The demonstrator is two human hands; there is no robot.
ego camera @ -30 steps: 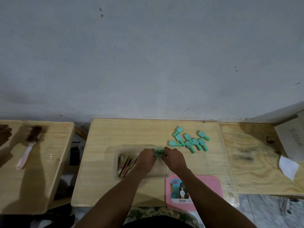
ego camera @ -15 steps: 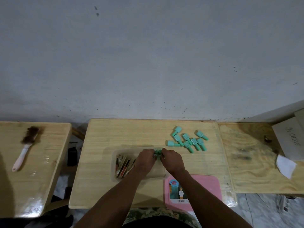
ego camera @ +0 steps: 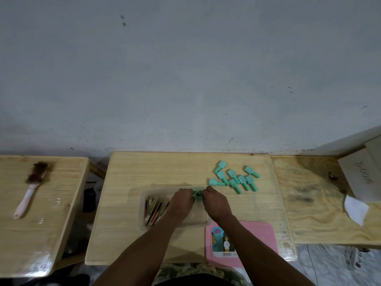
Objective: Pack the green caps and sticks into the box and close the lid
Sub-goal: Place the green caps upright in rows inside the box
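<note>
Pinching held green caps (ego camera: 197, 193) with my left hand (ego camera: 181, 200) and right hand (ego camera: 216, 203), both curled on them, over the box (ego camera: 142, 203) | sticks (ego camera: 154, 209) in box's left end | loose green caps (ego camera: 235, 178) on table (ego camera: 165, 168), far right | pink lid (ego camera: 257, 234) beside box

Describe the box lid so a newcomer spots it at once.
On the middle wooden table, look at the near edge, right of the clear box. The lid lies flat there, the only pink slab, with a picture sticker at its left end.
</note>
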